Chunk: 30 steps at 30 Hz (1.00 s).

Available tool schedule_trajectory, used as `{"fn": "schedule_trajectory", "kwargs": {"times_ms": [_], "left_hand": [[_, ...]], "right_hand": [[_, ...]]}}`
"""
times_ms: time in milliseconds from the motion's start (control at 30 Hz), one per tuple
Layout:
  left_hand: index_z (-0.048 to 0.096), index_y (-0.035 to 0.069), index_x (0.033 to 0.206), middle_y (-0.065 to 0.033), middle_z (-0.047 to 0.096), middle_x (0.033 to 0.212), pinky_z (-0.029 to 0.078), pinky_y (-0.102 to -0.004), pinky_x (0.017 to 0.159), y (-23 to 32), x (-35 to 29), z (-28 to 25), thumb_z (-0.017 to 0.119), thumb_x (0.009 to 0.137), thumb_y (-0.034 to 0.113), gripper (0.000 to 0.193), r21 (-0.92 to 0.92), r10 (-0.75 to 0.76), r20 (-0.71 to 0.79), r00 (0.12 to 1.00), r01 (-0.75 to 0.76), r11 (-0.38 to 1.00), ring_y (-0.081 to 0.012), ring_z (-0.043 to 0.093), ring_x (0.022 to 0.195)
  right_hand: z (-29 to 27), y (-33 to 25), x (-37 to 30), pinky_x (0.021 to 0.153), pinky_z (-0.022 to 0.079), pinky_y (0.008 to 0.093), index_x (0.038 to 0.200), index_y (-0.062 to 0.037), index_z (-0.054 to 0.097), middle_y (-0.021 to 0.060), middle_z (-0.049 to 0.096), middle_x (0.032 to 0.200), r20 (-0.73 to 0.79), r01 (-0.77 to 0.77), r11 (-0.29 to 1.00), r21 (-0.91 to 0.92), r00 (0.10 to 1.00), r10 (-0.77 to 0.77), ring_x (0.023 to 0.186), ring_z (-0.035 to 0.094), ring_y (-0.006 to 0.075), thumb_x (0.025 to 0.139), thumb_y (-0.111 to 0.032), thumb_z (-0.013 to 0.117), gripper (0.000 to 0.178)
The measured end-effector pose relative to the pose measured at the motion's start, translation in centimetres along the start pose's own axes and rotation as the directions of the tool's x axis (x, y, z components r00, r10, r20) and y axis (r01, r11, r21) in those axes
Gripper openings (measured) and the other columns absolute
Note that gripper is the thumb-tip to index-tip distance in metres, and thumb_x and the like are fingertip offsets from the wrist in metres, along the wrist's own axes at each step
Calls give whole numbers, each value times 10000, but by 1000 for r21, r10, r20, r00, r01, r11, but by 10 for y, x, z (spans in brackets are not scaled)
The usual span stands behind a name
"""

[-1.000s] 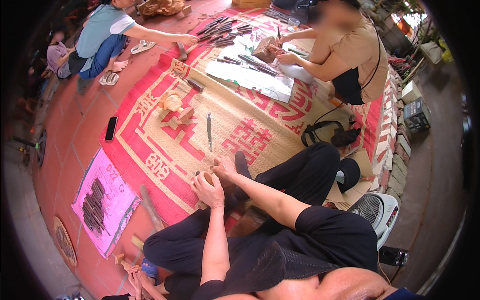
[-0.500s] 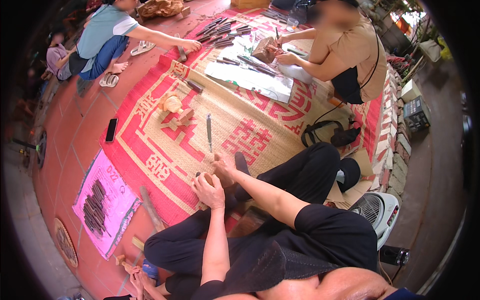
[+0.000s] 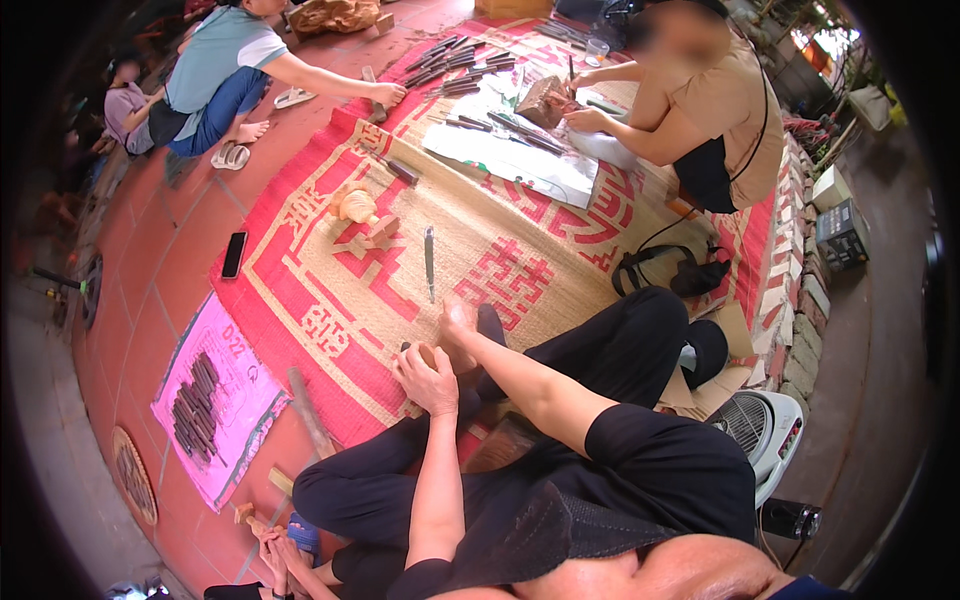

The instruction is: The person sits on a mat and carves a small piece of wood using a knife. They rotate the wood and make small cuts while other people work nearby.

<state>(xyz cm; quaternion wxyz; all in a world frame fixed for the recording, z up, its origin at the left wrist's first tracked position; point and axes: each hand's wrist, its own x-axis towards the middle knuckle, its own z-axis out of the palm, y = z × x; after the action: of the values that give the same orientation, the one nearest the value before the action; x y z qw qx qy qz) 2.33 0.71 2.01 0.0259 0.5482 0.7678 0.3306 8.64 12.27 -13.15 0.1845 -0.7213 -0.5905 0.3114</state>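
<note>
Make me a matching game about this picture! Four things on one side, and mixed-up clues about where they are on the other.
Things:
1. Thin tool
2. Pink sheet
3. Phone
4. Fan

Clues:
A. Black, at the left edge of the mat
B. Near the wearer's right side, beside the black sleeve
C. On the red tiles, with dark sticks on top
D. Lying on the mat, just beyond the right hand

Right pairs: 1-D, 2-C, 3-A, 4-B
</note>
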Motion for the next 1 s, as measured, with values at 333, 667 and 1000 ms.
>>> {"fn": "schedule_trajectory", "kwargs": {"times_ms": [333,667,1000], "left_hand": [[580,28,992,-142,555,979,378,-486,982,5,0,4,622,813,268,302,-31,-20,22,1000,21,999,-369,494,1019],[581,30,996,-143,565,986,384,-473,966,-4,0,1,618,814,261,296,-8,-14,-12,1000,14,1000,-356,501,1011],[577,29,989,-144,573,1000,398,-461,936,2,-2,2,630,809,255,294,-17,4,-22,1000,-4,1000,-350,508,1015]], "right_hand": [[-3,11,1,721,514,535,860,-72,649,191,667,800,-18,100,990,-96,995,-102,795,662,420,837,-261,483,252],[-18,-18,-25,759,508,511,852,-53,661,216,646,939,178,236,965,-114,960,-214,887,637,403,756,-194,568,195],[6,25,-3,708,522,502,794,-51,648,203,657,918,196,180,983,37,963,-183,884,654,384,788,-185,547,168]]}}
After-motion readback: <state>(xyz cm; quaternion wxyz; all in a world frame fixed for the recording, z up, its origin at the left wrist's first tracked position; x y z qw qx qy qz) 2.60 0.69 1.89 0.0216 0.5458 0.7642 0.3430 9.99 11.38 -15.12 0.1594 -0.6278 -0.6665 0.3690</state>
